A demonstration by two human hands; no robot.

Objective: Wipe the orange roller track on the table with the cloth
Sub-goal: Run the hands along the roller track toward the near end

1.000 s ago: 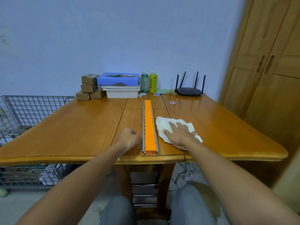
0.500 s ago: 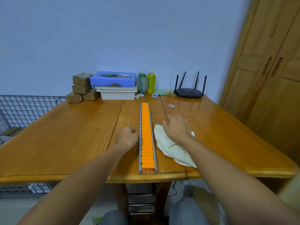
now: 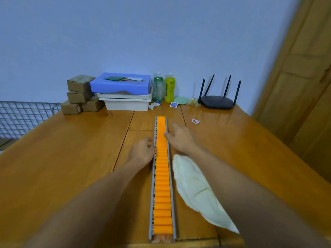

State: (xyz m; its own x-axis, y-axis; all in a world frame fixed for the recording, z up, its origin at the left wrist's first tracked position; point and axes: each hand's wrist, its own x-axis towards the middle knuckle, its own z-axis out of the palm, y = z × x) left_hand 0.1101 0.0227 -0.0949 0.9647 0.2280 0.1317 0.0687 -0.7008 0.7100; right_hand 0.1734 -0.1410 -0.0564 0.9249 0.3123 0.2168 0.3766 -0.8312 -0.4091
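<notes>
"So, where's the long orange roller track?"
"Mid wooden surface, running six to twelve o'clock. At its three o'clock lies the crumpled cream cloth."
"And each grip?"
"At nine o'clock the left grip is clenched, empty. The right grip is released, thumb at the rail."

cloth R of track

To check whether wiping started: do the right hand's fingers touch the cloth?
Apart. Head view: the fingers lie at the roller track, well beyond the cloth.
</notes>
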